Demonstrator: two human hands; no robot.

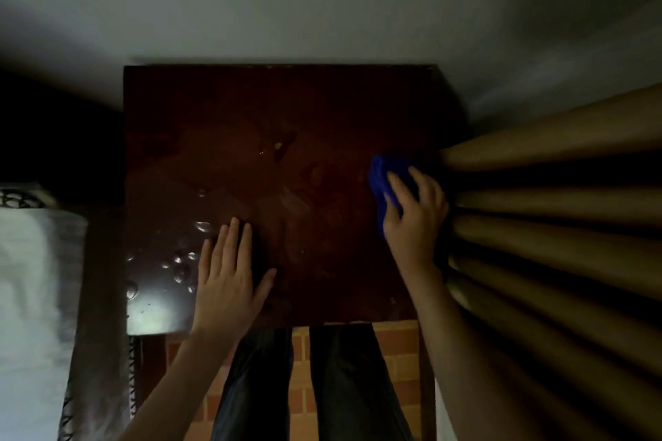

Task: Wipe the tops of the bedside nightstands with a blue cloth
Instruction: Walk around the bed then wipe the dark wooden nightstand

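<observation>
A dark brown nightstand top [279,118] fills the middle of the head view, seen from above. My right hand [415,222] grips a bunched blue cloth [381,175] and presses it on the top near its right edge. My left hand [229,279] lies flat, fingers straight, on the front left part of the top. Water drops [182,268] glisten on the front left corner, just left of that hand. A small yellowish speck [277,145] sits near the middle.
Tan curtain folds [555,211] hang against the nightstand's right side. A bed with white sheet [32,290] lies to the left. A pale wall [322,0] stands behind. My legs and an orange tiled floor [397,365] show below the front edge.
</observation>
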